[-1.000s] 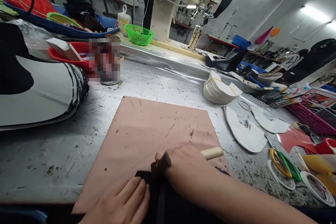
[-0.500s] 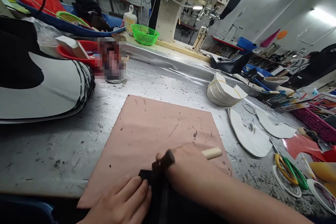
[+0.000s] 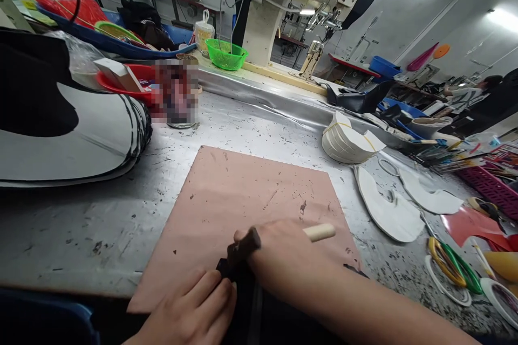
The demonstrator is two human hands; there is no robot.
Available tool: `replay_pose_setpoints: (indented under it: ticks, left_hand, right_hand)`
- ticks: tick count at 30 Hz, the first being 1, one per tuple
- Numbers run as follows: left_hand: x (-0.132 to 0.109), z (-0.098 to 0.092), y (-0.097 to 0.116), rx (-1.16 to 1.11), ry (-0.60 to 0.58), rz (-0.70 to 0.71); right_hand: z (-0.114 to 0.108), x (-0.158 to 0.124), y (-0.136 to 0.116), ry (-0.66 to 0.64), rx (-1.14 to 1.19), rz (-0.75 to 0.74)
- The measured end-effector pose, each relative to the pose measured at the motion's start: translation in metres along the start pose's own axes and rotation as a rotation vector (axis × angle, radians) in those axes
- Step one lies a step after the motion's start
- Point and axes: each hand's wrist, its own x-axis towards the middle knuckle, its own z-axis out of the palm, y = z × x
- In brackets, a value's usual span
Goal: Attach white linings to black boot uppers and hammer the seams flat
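My right hand is closed around a small hammer; its dark head pokes out to the left and its pale wooden handle end sticks out to the right. The head rests on a black piece of material lying at the near edge of a pink cutting mat. My left hand lies flat on that black piece, fingers stretched out, just left of the hammer head.
A stack of black-and-white cut pieces lies at left. White cut pieces and flat white shapes lie at right, with scissors, tape rolls and a pink basket. A jar, green basket and sewing machine stand behind.
The view has shifted slightly. My right hand and the hammer have moved a little left, and the hammer head stays on the black piece. My left hand keeps pressing it.
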Motion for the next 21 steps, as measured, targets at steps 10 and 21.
replay_pose_setpoints:
  ticks: [10,21]
  left_hand:
    - [0.0,0.002,0.0,-0.046,0.009,-0.022]
    - [0.016,0.003,-0.006,-0.172,-0.134,-0.133]
  right_hand:
    - [-0.001,-0.011,0.008,0.238,0.021,0.014]
    - [0.026,-0.064,0.049,0.204,0.007,0.17]
